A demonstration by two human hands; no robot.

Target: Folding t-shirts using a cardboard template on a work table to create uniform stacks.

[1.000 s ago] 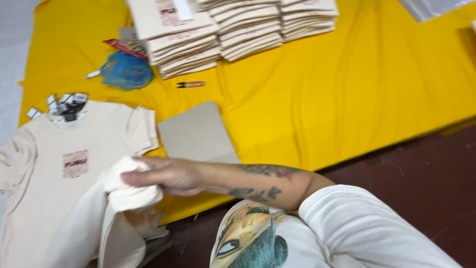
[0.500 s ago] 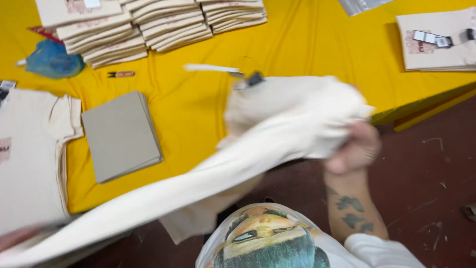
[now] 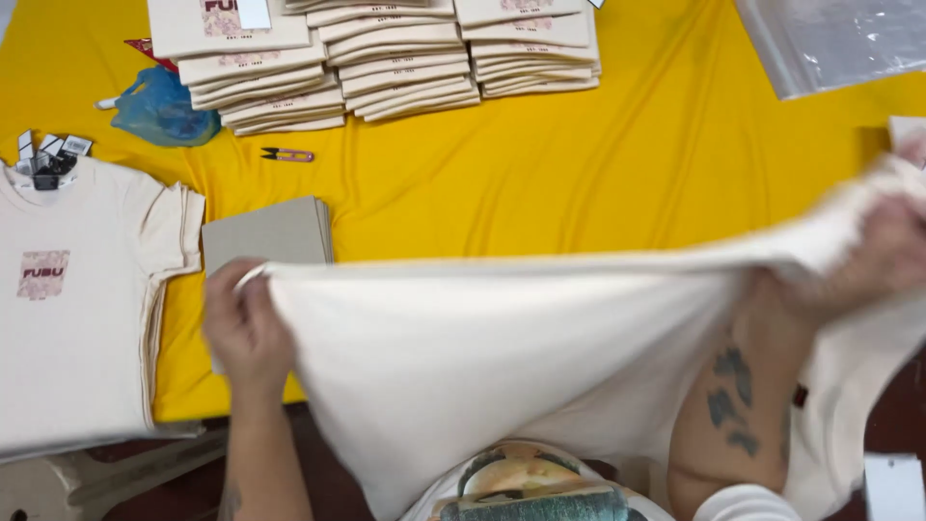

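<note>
while i hold the cream t-shirt [image 3: 502,357] stretched wide above the near edge of the bench [image 3: 675,164], my left hand [image 3: 246,323] is closed on its left end, fingers curled over the hem. my right hand [image 3: 883,251] grips the other end, bunched in my fist; that side is blurred, so i cannot make out the fingers clearly. the cloth runs in a taut line between the two hands and sags down toward my chest, hiding most of my right forearm apart from the tattooed part below the shirt.

taking the held t-shirt as my landmark: just behind its left end lies a flat grey cardboard sheet [image 3: 265,232] on the yellow cloth that covers the bench, partly hidden by my left hand. to the left of the shirt sits a stack of unfolded cream shirts [image 3: 87,309] with a small square print on the chest and tags at the collar. further back from it, well apart, stand stacks of folded cream shirts [image 3: 386,58] in a row. in front of those stacks, between them and the held shirt, lies a small pair of thread snips [image 3: 286,154]. a crumpled blue plastic bag [image 3: 159,111] rests beside the leftmost folded stack. far back and to the right of the held shirt lies a clear plastic bag [image 3: 830,39].
</note>
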